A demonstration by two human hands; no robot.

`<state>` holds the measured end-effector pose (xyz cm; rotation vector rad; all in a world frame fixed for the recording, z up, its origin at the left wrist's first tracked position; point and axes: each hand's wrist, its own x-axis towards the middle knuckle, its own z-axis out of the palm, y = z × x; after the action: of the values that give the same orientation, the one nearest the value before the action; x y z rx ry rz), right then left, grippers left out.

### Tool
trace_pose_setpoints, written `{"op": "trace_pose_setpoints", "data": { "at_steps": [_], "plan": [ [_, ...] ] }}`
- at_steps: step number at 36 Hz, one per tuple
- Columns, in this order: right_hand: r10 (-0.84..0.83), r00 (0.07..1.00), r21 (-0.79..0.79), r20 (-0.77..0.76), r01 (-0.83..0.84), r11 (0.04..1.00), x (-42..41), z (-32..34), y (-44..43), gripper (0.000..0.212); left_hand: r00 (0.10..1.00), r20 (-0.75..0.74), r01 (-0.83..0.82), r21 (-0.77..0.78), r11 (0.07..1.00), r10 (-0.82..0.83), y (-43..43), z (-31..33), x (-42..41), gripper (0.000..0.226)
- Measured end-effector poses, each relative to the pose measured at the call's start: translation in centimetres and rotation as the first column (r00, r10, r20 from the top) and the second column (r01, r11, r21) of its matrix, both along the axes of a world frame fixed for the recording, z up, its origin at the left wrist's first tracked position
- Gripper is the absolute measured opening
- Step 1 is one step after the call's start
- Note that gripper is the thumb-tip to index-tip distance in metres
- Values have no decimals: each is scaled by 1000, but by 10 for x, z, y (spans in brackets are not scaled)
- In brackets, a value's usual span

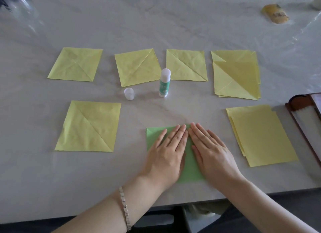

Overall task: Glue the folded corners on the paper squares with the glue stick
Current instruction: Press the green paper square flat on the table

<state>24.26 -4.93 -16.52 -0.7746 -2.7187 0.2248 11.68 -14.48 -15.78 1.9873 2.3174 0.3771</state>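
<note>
Both hands flat, L hand [167,151], R hand [211,150], on green paper [191,170]

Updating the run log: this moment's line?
left hand, right hand: flat on green paper | glue stick: upright, uncapped | cap: beside it

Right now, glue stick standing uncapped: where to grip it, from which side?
Probably round the green labelled barrel of the glue stick, coming from the near side: it stands upright, the bare glue tip on top, yellow squares close behind, its cap apart at left.
</note>
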Motion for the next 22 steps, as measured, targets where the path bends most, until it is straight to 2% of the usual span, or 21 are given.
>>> {"op": "trace_pose_setpoints", "data": {
  "at_steps": [7, 22],
  "plan": [
    [7, 1000, 35, 5, -7, 999, 0, 2, 1, 41, 998, 38, -52, -15, 999, 53, -9, 3, -9, 52],
    [-29, 999, 27, 38, 28, 999, 0, 4, -1, 44, 993, -33, -118, -134, 984, 114, -49, 8, -47, 64]
  ]
}}
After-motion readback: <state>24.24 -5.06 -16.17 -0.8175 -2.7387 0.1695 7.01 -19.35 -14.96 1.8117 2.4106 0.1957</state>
